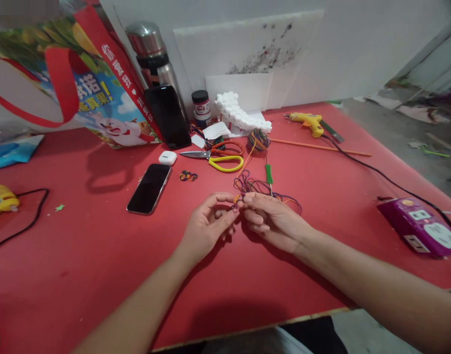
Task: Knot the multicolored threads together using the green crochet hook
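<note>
My left hand (209, 223) pinches a small piece of multicoloured yarn work (237, 199), orange and dark, between thumb and index finger. On its other side my right hand (271, 219) grips the same piece with its fingertips, which partly hide it. Loose dark, purple and orange strands (253, 184) trail from the work across the red table. A green-handled crochet hook (268, 173) lies just beyond my right hand. Farther back sits a ball of multicoloured yarn (258, 141), with an orange strand leading towards my hands. A small finished-looking yarn piece (188, 175) lies to the left.
Scissors (225, 160) with red and yellow handles lie behind my hands. At left are a phone (150, 189), a white earbud case (167, 158) and a gift bag (118, 113). A yellow glue gun (308, 123) and a purple power strip (420, 226) are at right on the red table (110, 275).
</note>
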`<control>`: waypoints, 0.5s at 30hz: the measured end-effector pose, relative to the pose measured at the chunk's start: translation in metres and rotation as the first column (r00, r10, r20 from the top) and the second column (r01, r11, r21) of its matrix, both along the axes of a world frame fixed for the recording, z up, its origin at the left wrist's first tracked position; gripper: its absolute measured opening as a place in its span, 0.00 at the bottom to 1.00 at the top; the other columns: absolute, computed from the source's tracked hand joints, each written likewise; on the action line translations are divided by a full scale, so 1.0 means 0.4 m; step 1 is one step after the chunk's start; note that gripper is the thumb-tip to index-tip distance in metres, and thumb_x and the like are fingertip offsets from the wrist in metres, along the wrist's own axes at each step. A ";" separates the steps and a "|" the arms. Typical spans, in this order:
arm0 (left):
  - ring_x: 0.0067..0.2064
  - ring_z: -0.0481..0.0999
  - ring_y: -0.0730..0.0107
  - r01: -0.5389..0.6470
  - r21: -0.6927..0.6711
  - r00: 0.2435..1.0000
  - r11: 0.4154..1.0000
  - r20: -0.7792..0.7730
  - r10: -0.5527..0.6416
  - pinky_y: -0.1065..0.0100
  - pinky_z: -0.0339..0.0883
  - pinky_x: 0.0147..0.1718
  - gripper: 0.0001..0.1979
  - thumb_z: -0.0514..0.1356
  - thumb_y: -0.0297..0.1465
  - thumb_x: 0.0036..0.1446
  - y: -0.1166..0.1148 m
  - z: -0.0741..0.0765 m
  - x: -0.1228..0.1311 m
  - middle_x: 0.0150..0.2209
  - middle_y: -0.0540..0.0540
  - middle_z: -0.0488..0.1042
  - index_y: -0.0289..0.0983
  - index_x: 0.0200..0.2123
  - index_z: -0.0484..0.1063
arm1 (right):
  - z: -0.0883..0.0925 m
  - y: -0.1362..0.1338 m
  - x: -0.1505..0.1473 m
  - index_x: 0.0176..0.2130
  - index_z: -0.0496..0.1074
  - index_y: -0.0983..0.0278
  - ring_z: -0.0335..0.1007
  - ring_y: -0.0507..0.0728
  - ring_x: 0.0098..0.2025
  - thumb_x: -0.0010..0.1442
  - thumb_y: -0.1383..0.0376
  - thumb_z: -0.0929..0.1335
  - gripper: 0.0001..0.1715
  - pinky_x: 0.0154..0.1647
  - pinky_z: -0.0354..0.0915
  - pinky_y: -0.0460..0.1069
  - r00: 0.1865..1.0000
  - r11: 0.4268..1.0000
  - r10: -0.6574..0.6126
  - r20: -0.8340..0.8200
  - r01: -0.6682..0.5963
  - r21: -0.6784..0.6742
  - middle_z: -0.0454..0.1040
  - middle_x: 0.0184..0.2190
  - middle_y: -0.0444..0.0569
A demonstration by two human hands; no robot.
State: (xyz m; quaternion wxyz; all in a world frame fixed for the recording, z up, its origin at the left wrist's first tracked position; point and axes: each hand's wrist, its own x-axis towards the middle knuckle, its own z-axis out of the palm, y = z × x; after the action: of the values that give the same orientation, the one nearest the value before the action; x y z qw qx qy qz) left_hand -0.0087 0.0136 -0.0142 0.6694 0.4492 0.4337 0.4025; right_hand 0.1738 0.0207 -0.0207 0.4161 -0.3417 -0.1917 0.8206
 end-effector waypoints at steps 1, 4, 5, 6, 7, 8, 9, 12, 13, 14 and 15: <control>0.20 0.69 0.77 -0.030 -0.006 1.000 1.000 -0.003 0.030 0.75 0.61 0.18 0.15 0.71 0.38 0.58 0.001 -0.001 0.002 0.22 0.55 0.73 0.38 0.43 0.73 | 0.000 -0.002 -0.002 0.32 0.76 0.65 0.51 0.45 0.18 0.54 0.61 0.81 0.15 0.17 0.48 0.41 1.000 1.000 0.005 -0.005 -0.005 0.003 0.66 0.17 0.37; 0.19 0.64 0.79 -0.068 -0.011 0.998 0.998 0.014 0.068 0.76 0.59 0.18 0.13 0.70 0.39 0.59 0.007 -0.008 0.001 0.20 0.56 0.71 0.38 0.38 0.72 | 0.002 -0.008 -0.005 0.32 0.75 0.65 0.55 0.45 0.19 0.52 0.59 0.81 0.17 0.16 0.49 0.41 0.999 0.999 0.027 0.024 -0.028 0.033 0.72 0.22 0.40; 0.19 0.63 0.79 -0.063 -0.015 0.998 0.998 0.022 0.063 0.76 0.59 0.18 0.13 0.69 0.38 0.60 0.010 -0.011 -0.001 0.20 0.56 0.71 0.38 0.37 0.71 | 0.002 -0.008 -0.005 0.31 0.74 0.65 0.56 0.45 0.18 0.52 0.59 0.81 0.18 0.16 0.50 0.41 0.998 0.998 0.034 0.055 -0.037 0.053 0.74 0.24 0.42; 0.18 0.62 0.79 -0.054 -0.021 0.998 0.998 0.030 0.055 0.76 0.58 0.18 0.12 0.69 0.38 0.60 0.012 -0.014 -0.004 0.19 0.57 0.70 0.38 0.37 0.71 | 0.002 -0.008 -0.004 0.32 0.74 0.64 0.57 0.45 0.18 0.52 0.58 0.81 0.19 0.15 0.50 0.42 0.995 0.996 0.037 0.096 -0.044 0.081 0.76 0.25 0.42; 0.18 0.61 0.80 -0.044 -0.028 0.998 0.999 0.037 0.045 0.77 0.57 0.18 0.12 0.68 0.39 0.60 0.015 -0.016 -0.007 0.18 0.57 0.69 0.38 0.36 0.70 | 0.001 -0.006 -0.001 0.32 0.74 0.64 0.58 0.45 0.17 0.53 0.57 0.81 0.19 0.15 0.51 0.42 0.989 0.992 0.030 0.145 -0.047 0.119 0.76 0.26 0.43; 0.17 0.60 0.80 -0.032 -0.033 0.998 0.999 0.044 0.034 0.77 0.56 0.17 0.13 0.68 0.39 0.60 0.017 -0.017 -0.009 0.18 0.57 0.68 0.38 0.35 0.69 | -0.001 -0.004 0.002 0.34 0.74 0.64 0.58 0.45 0.17 0.54 0.56 0.81 0.20 0.15 0.52 0.42 0.980 0.985 0.011 0.197 -0.045 0.166 0.76 0.25 0.42; 0.17 0.60 0.81 -0.022 -0.038 0.998 0.999 0.049 0.024 0.77 0.56 0.17 0.14 0.68 0.39 0.60 0.018 -0.016 -0.010 0.19 0.57 0.70 0.38 0.34 0.68 | -0.002 -0.001 0.006 0.36 0.74 0.64 0.59 0.45 0.17 0.54 0.55 0.80 0.20 0.15 0.53 0.42 0.969 0.975 -0.021 0.245 -0.035 0.220 0.75 0.25 0.41; 0.17 0.62 0.82 0.015 -0.053 0.998 0.998 0.054 -0.012 0.76 0.55 0.16 0.16 0.69 0.41 0.58 0.018 -0.008 -0.009 0.25 0.53 0.77 0.38 0.33 0.67 | -0.004 0.005 0.014 0.45 0.75 0.63 0.62 0.47 0.18 0.58 0.54 0.79 0.23 0.16 0.58 0.43 0.942 0.939 -0.066 0.329 -0.053 0.340 0.73 0.23 0.38; 0.17 0.63 0.81 0.033 -0.057 0.998 0.998 0.049 -0.031 0.76 0.55 0.16 0.16 0.69 0.41 0.58 0.017 -0.004 -0.008 0.26 0.52 0.78 0.38 0.33 0.67 | -0.003 0.005 0.014 0.48 0.75 0.63 0.62 0.47 0.18 0.58 0.53 0.79 0.24 0.16 0.59 0.43 0.938 0.930 -0.053 0.342 -0.079 0.360 0.73 0.23 0.38; 0.17 0.63 0.81 0.050 -0.060 0.998 0.997 0.041 -0.048 0.76 0.54 0.16 0.16 0.69 0.41 0.58 0.014 -0.001 -0.007 0.25 0.52 0.77 0.38 0.33 0.67 | -0.001 0.005 0.013 0.49 0.75 0.64 0.62 0.47 0.18 0.59 0.53 0.78 0.25 0.17 0.58 0.43 0.934 0.921 -0.032 0.355 -0.110 0.373 0.73 0.23 0.38; 0.17 0.63 0.80 0.063 -0.060 0.998 0.996 0.030 -0.061 0.76 0.54 0.16 0.16 0.70 0.41 0.58 0.012 0.002 -0.006 0.23 0.52 0.76 0.38 0.33 0.68 | 0.001 0.003 0.010 0.48 0.75 0.64 0.62 0.47 0.18 0.58 0.53 0.79 0.25 0.17 0.57 0.43 0.929 0.912 -0.014 0.371 -0.140 0.385 0.73 0.22 0.37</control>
State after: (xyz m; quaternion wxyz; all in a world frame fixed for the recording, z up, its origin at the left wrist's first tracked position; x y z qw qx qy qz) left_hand -0.0111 0.0183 -0.0133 0.7009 0.4361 0.4223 0.3745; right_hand 0.1780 0.0219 -0.0201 0.4077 -0.3883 -0.4424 0.6981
